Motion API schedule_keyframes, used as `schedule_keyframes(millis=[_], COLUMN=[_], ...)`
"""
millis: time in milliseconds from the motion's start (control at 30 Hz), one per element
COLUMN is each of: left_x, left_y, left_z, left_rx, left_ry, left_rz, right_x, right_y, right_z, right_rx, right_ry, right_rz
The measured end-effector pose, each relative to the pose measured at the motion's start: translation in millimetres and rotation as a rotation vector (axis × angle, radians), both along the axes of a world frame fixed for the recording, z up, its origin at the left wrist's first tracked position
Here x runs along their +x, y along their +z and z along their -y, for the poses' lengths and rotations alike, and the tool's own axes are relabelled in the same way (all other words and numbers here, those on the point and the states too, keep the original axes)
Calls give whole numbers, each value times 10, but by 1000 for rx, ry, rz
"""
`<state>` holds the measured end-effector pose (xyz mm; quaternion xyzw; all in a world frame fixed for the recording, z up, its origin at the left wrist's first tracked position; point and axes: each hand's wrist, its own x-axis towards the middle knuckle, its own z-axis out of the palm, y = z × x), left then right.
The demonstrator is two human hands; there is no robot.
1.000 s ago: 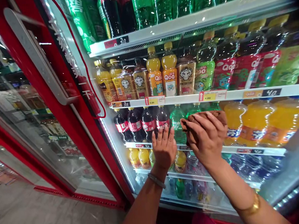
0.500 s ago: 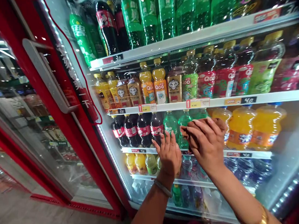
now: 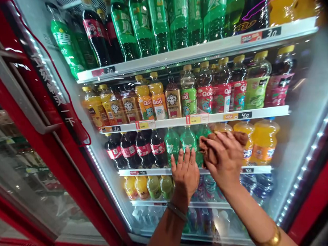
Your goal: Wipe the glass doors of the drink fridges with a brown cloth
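My right hand [image 3: 227, 162] is closed on a bunched brown cloth [image 3: 238, 137], held against what looks like the glass front of a drinks fridge. Behind the cloth are orange soda bottles [image 3: 265, 142], partly covered. My left hand [image 3: 186, 176] lies flat with fingers spread, just left of the cloth, its fingertips over green bottles [image 3: 188, 138]. A grey band circles the left wrist, and a gold bracelet [image 3: 273, 238] is on the right one.
Cola bottles [image 3: 142, 149] stand left of the green ones. Above, a white shelf edge [image 3: 164, 123] with price tags carries juice bottles and gold cans. Large green bottles [image 3: 159, 25] fill the top shelf. At left is a red door frame [image 3: 102, 198] with a grey handle [image 3: 21, 93].
The camera view has turned right, so the shelves sit farther left. Both hands have slid right across the fridge front by roughly a bottle's width, the cloth still in the right hand.
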<state>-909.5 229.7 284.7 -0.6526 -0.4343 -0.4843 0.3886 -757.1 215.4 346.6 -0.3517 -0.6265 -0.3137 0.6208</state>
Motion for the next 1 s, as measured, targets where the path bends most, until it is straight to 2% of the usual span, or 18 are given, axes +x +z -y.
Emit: schedule_keyframes(millis=[33, 100, 167, 233, 267, 333, 400, 467, 500, 567, 633, 700, 767, 900, 933, 1000], left_x=[-12, -41, -57, -56, -52, -45, -48, -61, -68, -68, -36, 33, 123, 271, 298, 347], left_y=[-10, -30, -43, -44, -41, -29, -15, -1, 5, 13, 12, 5, -2, 1, 2, -7], left_z=[0, 7, 10, 5, 2, 0, 8, 25, 35, 54, 61, 56, 43, 30, 33, 46], left_rx=[9, 14, 10, 8, 10, 3, -8, -11, -12, -17, -32, -49, -65, -75, -72, -78], left_ry=[-16, -37, -25, -1, 8, 21, 24, 15, 7, -6, -3, 20, 54, 95, 84, 41], left_rz=[-4, -8, -14, -24, -28, -34, -39, -46, -46, -49, -44, -16, 38, 112, 102, 61], right_x=[-50, -49, 84, 262, 330, 366, 269, 119, 59, 17, 90, 219, 311, 219, 176, 152], right_y=[-60, -298, -551, -647, -611, -401, -143, -13, -25, -184, -406, -521, -436, 7, 54, -16], right_z=[-10, -9, 10, 26, 28, 15, -25, -74, -88, -84, -54, -34, -41, -118, -137, -148], right_rx=[9, 25, 30, 11, -1, -7, 23, 55, 79, 122, 128, 86, 46, 91, 116, 150], right_ry=[12, 43, 67, 52, 34, -1, 1, -6, 0, 34, 71, 80, 62, 15, 8, 14], right_rz=[46, 173, 269, 277, 246, 118, -40, -83, -40, 123, 255, 283, 223, -22, -40, 29])
